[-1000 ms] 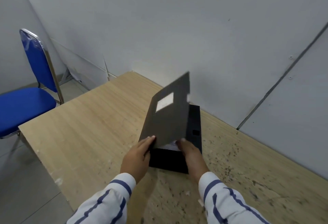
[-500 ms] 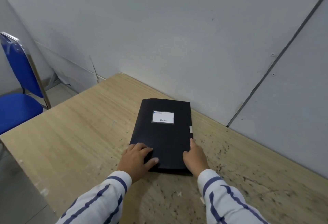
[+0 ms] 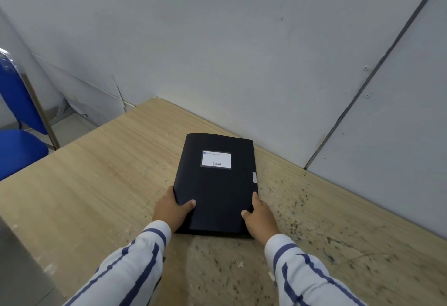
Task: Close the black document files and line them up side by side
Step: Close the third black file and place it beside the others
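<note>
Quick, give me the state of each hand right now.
Left hand: gripping the closed black file at its left edge.
Right hand: gripping its right edge.

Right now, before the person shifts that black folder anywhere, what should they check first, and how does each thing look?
1. Cover shut flat: ok, the black file lies closed.
2. Grip on both sides: ok, left hand and right hand clasp its near corners.
3. Label facing up: ok, white label shows.
4. Table space to the side: ok, bare wooden table on the left.
5. Second file to line up with: cannot tell, none in view.
</note>
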Action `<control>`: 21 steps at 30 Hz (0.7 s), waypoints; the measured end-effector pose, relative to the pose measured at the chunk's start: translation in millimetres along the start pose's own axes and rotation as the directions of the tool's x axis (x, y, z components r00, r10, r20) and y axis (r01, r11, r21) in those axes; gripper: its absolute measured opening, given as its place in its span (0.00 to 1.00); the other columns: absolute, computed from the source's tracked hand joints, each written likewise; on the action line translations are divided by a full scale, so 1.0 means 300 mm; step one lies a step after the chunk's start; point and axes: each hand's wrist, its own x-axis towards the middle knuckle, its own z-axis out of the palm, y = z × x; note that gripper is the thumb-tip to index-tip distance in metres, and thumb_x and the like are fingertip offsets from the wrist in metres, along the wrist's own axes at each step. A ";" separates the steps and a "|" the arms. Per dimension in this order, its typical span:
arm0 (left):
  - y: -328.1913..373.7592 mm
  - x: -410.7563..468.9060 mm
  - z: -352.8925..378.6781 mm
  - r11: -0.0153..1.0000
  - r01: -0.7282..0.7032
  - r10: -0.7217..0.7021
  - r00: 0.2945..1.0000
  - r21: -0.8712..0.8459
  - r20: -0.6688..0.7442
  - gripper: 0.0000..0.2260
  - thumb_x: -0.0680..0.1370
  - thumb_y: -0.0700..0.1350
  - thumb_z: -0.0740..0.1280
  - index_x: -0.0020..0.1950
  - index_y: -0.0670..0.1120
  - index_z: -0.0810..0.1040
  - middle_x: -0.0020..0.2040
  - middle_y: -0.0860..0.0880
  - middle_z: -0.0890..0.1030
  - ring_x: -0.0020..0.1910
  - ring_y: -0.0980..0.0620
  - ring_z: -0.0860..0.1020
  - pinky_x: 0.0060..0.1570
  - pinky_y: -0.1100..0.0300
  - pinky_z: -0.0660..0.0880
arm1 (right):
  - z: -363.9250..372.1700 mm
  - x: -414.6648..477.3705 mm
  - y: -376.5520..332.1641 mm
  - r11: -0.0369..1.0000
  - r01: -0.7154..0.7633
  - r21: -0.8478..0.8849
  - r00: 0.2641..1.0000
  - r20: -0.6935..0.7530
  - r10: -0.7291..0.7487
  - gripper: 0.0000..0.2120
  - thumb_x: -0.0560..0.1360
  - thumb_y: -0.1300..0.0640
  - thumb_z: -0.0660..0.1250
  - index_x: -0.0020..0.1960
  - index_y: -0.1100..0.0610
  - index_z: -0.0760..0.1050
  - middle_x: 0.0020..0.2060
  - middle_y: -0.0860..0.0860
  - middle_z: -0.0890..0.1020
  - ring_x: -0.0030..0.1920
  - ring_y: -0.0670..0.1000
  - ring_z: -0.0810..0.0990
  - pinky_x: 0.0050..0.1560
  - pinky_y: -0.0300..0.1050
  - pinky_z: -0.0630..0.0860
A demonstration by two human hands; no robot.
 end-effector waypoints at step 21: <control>0.344 -0.465 0.573 0.958 -0.280 0.285 0.908 -0.063 0.308 0.25 0.72 0.49 0.72 0.66 0.48 0.68 0.60 0.46 0.79 0.56 0.42 0.78 0.54 0.51 0.76 | -0.406 -0.396 0.682 0.927 -0.170 0.335 0.918 -0.289 0.273 0.29 0.78 0.62 0.58 0.77 0.52 0.54 0.75 0.51 0.62 0.72 0.53 0.64 0.68 0.43 0.64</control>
